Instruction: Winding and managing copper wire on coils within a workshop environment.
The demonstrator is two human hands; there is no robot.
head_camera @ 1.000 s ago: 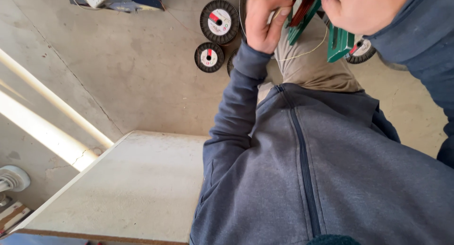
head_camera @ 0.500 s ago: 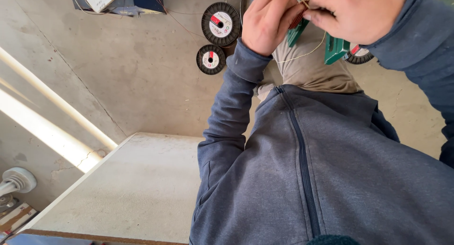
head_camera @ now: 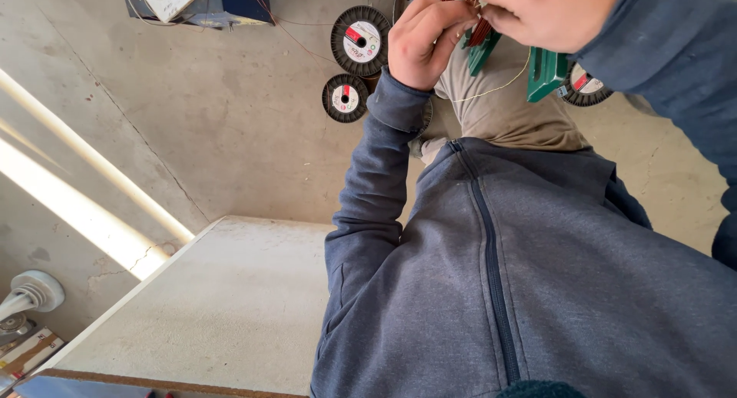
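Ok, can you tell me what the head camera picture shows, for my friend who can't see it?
Looking down, a person in a grey-blue zipped hoodie has the left hand and right hand close together at a green plastic frame wound with copper wire. Round black wire spools with white-and-red labels lie on the grey concrete floor, beside a pale flat tabletop.

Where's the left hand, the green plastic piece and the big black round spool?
left hand (head_camera: 422, 45), head view, back of hand.
green plastic piece (head_camera: 546, 73), head view, flat side.
big black round spool (head_camera: 361, 41), head view, label centre.
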